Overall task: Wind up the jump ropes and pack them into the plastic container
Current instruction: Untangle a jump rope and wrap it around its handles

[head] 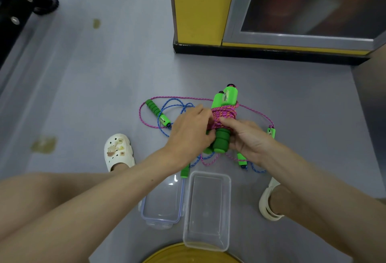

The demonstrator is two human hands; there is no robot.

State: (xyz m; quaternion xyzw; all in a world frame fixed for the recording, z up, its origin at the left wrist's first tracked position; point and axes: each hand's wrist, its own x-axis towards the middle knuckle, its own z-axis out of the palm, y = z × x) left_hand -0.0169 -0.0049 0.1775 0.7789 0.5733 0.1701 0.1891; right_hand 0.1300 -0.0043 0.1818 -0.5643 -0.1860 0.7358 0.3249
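Leftmost, a loose green handle (158,114) lies on the grey floor (87,87) amid slack blue rope (174,106). Next, the left hand (191,132) and right hand (248,137) meet above the floor, fingers of both clenched around a pink-wound rope bundle (224,114) with two green handles together. Nearer the person, an open clear plastic container (208,210) sits beside its lid (161,204).
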